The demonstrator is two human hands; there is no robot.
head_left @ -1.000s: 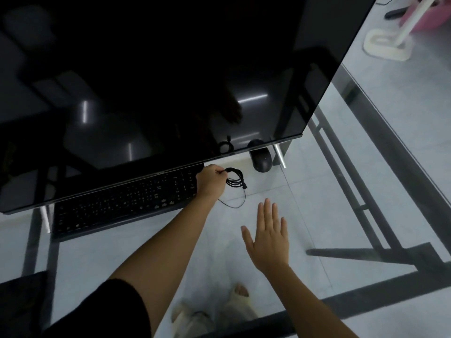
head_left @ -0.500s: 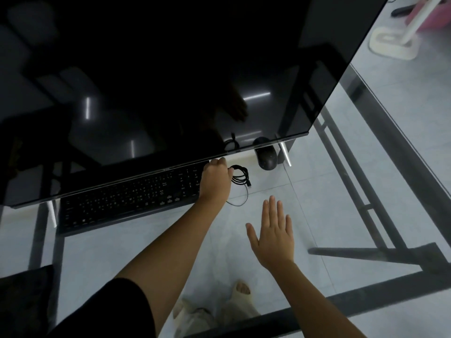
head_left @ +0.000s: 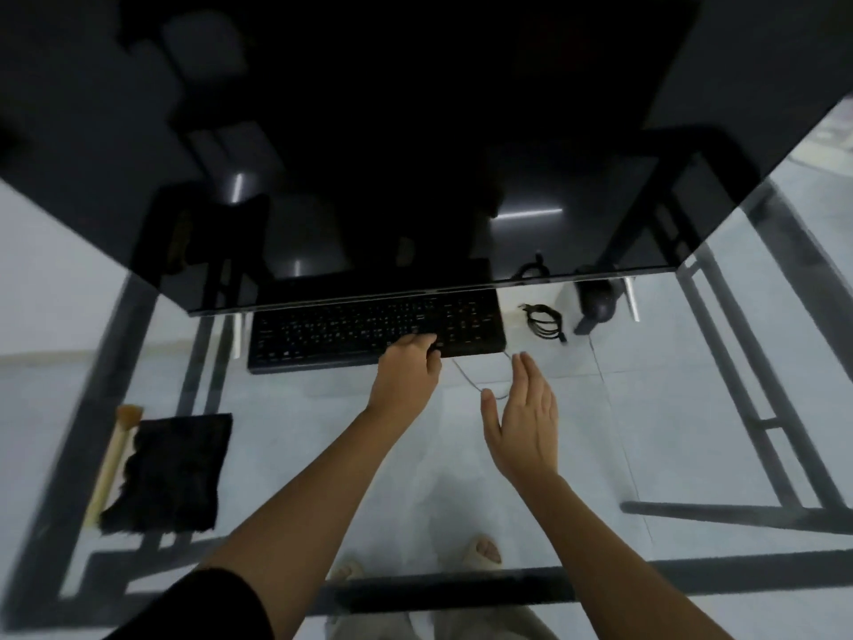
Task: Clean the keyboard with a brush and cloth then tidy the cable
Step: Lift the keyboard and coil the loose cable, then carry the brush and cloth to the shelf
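Observation:
The black keyboard [head_left: 351, 330] lies on the glass desk under the monitor's lower edge. My left hand [head_left: 408, 369] is at its front edge right of the middle, fingers curled over the keys and thumb at the edge, gripping it. The coiled black cable [head_left: 545, 321] lies free on the glass just right of the keyboard, and a thin wire [head_left: 475, 388] loops from it toward me. My right hand [head_left: 526, 420] hovers open, fingers straight, near that wire. A wooden-handled brush [head_left: 112, 459] and a black cloth [head_left: 171, 473] lie at the left front.
A large dark monitor [head_left: 369, 131] overhangs the back of the glass desk [head_left: 669, 408]. A black mouse [head_left: 598, 304] sits right of the cable coil. The desk's dark metal frame and my feet show through the glass.
My left hand let go of the cable coil and moved left onto the keyboard's front edge. My right hand turned edge-on. The view tilted down, showing the brush and cloth.

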